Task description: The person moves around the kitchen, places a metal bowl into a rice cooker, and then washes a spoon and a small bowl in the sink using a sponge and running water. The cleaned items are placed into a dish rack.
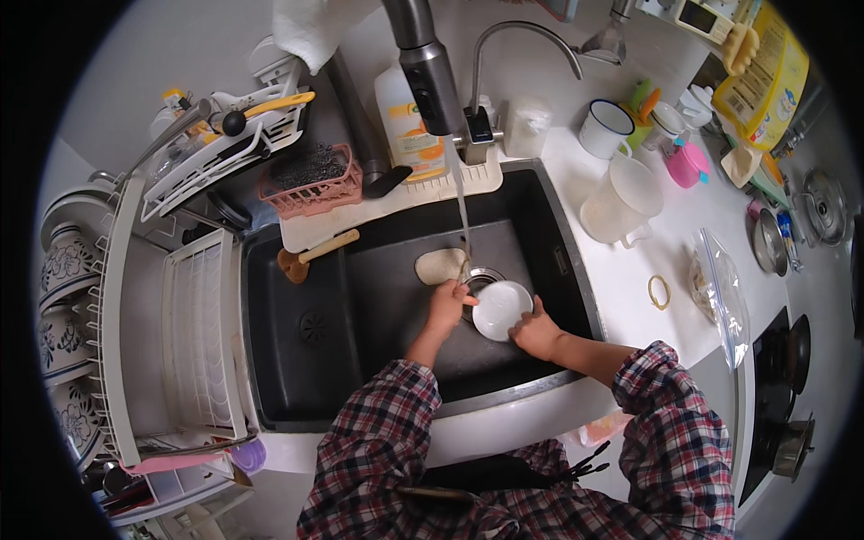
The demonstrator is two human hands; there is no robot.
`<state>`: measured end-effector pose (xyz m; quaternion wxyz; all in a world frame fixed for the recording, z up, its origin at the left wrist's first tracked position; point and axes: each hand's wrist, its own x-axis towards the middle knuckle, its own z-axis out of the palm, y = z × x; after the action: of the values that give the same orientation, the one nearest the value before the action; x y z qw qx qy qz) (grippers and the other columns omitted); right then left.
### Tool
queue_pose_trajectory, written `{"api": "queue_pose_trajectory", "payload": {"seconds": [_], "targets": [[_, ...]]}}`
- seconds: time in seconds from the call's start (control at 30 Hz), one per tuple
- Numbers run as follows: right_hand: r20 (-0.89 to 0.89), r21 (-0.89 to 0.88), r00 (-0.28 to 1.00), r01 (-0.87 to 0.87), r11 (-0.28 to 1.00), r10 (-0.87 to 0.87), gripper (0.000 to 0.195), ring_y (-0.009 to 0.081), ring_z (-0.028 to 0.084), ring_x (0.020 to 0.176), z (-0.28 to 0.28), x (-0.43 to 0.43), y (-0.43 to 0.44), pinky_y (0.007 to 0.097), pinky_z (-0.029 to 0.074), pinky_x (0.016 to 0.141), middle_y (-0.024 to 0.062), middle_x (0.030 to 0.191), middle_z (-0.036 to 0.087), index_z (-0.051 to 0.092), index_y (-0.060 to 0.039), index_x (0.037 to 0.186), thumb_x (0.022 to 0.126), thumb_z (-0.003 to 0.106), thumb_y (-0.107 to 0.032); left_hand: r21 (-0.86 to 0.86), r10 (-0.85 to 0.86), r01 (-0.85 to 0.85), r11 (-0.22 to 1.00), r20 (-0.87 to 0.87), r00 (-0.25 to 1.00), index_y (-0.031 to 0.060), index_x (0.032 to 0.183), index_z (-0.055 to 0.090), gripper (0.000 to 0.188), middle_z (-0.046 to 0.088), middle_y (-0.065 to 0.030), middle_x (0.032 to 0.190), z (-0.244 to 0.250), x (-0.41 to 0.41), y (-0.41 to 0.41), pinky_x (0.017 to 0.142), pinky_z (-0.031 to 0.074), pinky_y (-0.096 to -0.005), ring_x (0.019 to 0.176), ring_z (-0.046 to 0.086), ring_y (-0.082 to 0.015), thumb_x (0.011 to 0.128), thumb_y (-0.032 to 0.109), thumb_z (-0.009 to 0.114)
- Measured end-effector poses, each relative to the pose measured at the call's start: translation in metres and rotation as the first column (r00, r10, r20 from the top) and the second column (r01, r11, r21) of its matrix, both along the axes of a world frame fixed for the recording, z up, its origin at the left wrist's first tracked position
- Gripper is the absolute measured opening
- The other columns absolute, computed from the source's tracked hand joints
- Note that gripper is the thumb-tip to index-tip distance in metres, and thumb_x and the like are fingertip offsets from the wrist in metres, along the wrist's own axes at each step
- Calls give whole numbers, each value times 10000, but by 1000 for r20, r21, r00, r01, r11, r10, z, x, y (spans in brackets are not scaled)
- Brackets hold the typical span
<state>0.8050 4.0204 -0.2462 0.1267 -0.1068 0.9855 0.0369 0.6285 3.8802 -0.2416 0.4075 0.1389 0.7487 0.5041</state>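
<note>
My right hand grips the rim of a small white bowl over the dark sink. My left hand is at the bowl's left side under the running water, its fingers partly closed; whether it holds something small cannot be told. Water falls from the grey faucet beside the bowl. A pale oval scrubbing pad lies on the sink floor behind my left hand. The drain is partly hidden by the bowl.
A wooden-handled brush lies across the sink's left part. Behind stand a pink basket with a scourer and a detergent bottle. A white dish rack is on the left; a plastic jug, enamel mug and zip bag are on the right.
</note>
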Motion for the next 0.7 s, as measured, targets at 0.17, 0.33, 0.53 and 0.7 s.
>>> {"api": "queue_pose_trajectory", "payload": {"seconds": [0.17,0.33,0.53,0.7], "targets": [[248,-20,933,-264,964,261,157,279,664,826,-12,-23,-32,407,538,648,83,816,694,717,-106,778,757,572,-163,113,3,-18,993,130,991,38,977,541,221,678,-118,773,8,-9,22,359,293,-231,395,341,-52,989,206,397],[467,15,841,-318,948,275,215,304,653,973,25,-73,-105,630,455,831,120,1030,691,732,-100,951,808,610,-205,106,68,-90,990,195,979,28,939,545,238,558,-56,656,20,-5,27,365,300,-230,394,341,-59,989,210,401],[554,197,793,172,965,-254,299,342,594,1110,48,-86,-49,641,457,843,78,1199,637,673,-111,1145,879,543,-157,167,89,-158,973,361,928,36,919,568,221,540,-31,679,26,1,10,416,351,-232,433,375,-59,985,198,433],[149,-105,922,374,922,-357,153,274,677,867,50,-86,4,417,532,753,104,905,692,691,-101,883,801,568,-138,143,166,-236,961,382,909,43,864,598,195,498,12,695,23,-3,-12,404,323,-224,462,379,-57,953,164,474]]}}
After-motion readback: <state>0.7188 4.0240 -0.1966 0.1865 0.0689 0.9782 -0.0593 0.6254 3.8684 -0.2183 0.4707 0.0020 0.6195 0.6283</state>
